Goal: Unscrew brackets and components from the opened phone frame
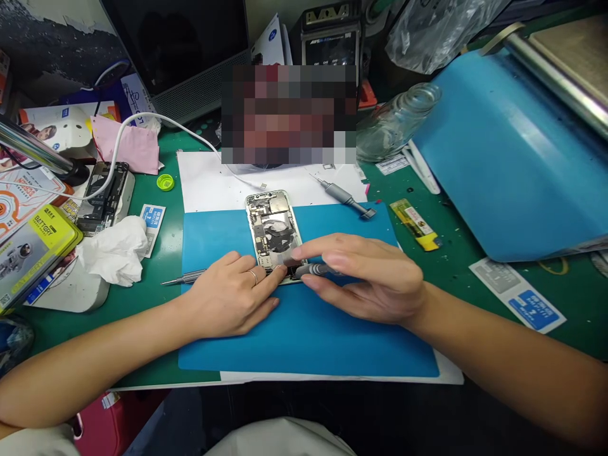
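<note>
An opened phone (273, 229) lies on the blue mat (308, 345), its inner parts showing. My left hand (232, 294), with a ring on one finger, rests at the phone's lower left, fingers spread and a fingertip touching the lower edge. A grey screwdriver (185, 278) sticks out from beneath that hand, lying on the mat. My right hand (368, 275) is at the phone's lower right, thumb and fingers around a second grey screwdriver (316, 270) whose tip end is over the phone's bottom. A third screwdriver (344, 195) lies above and right of the phone.
White paper (204, 183) lies behind the mat. On the left are a crumpled tissue (116, 250), another opened device (102, 199), a yellow battery box (38, 253) and a white cable. A glass jar (396, 123), yellow tube (415, 225) and blue sheet (513, 152) are right.
</note>
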`<action>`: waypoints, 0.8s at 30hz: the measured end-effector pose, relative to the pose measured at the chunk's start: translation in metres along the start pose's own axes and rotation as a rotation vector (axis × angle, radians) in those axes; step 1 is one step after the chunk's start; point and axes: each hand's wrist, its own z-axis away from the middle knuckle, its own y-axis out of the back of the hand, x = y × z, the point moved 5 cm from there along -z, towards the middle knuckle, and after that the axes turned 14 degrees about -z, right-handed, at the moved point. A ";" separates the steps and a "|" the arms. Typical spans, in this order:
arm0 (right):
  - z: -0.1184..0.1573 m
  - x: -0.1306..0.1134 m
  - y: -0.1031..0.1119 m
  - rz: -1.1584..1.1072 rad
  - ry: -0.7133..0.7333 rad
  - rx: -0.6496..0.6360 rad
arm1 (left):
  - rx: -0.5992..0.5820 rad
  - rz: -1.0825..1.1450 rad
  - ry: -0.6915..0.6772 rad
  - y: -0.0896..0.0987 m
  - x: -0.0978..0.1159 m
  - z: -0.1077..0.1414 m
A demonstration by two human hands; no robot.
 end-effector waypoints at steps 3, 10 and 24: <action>0.000 0.000 -0.001 -0.023 -0.019 -0.020 | 0.006 0.004 0.001 0.001 0.000 0.000; -0.001 0.003 0.000 -0.015 -0.060 0.016 | 0.007 0.013 0.000 0.001 0.000 -0.001; 0.001 0.004 -0.001 -0.012 -0.044 0.017 | 0.022 0.017 0.001 0.001 0.000 -0.001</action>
